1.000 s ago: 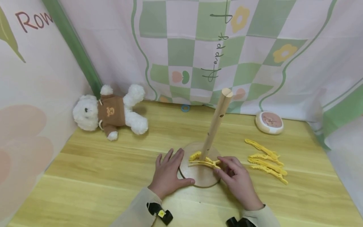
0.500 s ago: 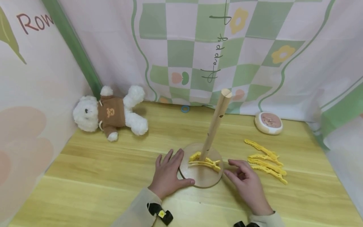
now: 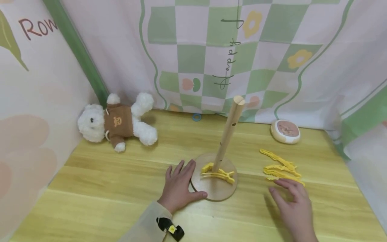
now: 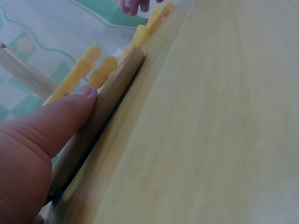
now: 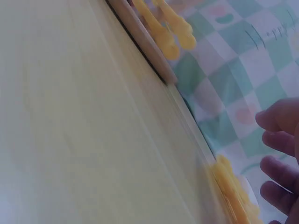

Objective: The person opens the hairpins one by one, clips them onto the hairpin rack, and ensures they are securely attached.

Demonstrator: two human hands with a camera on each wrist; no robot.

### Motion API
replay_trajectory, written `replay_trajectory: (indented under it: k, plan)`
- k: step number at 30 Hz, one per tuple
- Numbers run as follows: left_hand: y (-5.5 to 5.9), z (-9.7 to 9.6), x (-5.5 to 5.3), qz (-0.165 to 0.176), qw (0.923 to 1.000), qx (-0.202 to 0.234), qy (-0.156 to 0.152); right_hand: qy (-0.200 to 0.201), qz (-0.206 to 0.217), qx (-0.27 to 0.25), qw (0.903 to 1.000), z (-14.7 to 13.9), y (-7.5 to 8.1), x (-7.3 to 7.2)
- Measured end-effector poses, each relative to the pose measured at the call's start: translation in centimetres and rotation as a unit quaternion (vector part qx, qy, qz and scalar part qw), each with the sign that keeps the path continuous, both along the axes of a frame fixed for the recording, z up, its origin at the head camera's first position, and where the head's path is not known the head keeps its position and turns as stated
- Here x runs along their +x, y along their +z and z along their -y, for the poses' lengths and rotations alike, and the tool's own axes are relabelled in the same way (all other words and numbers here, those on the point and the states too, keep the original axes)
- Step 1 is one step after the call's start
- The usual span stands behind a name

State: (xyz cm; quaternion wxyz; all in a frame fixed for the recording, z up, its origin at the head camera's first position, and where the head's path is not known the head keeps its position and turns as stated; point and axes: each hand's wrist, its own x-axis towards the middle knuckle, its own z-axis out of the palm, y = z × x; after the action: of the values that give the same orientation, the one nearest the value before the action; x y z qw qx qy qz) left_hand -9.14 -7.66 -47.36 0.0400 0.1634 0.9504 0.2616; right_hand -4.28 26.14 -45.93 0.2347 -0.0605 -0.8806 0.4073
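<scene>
A round wooden base [image 3: 222, 193] with an upright wooden post [image 3: 227, 137] stands mid-table. My left hand [image 3: 178, 188] rests at its left rim, fingers spread; in the left wrist view the thumb [image 4: 70, 114] presses the rim of the base [image 4: 117, 79]. Yellow clips [image 3: 222, 174], like long hair clips, lie around the post's foot. My right hand [image 3: 294, 205], thumb and fingers apart, hovers by a pile of similar yellow clips [image 3: 279, 164], covering part of the lowest one. In the right wrist view, the fingers [image 5: 280, 168] are beside those clips [image 5: 231, 191], apparently gripping nothing.
A white plush toy [image 3: 119, 121] in a brown top lies at the back left. A small round-cornered clock-like device [image 3: 285, 131] sits at the back right. Near the checkered curtain [image 3: 190, 58] lies a small blue ring [image 3: 197, 117].
My right hand has let go of the clip at the post's foot and moved right to the clip pile. My left hand has stayed at the base.
</scene>
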Motion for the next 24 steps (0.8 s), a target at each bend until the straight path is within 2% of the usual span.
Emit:
replay_trajectory:
  k: [2,7,14,17,24]
  plan:
    - [0.0,0.0,0.0,0.003,1.0000,-0.001,0.002,-0.033,0.015,0.002,0.9993,-1.0,0.1,0.2]
    - [0.0,-0.1,0.0,0.004,1.0000,-0.001,0.005,-0.093,0.104,0.005,0.9903,-3.9,0.5,0.8]
    - [-0.2,-0.1,0.1,-0.004,1.0000,0.002,0.003,-0.096,0.226,0.020,0.9691,-6.9,-0.2,1.1]
    - [-0.3,-0.1,0.1,-0.003,1.0000,0.001,0.004,-0.089,0.242,0.030,0.9657,-7.2,-0.4,1.1]
    - [-0.4,-0.1,0.1,-0.003,1.0000,0.001,0.003,-0.059,0.243,0.076,0.9652,-7.5,-0.3,1.3]
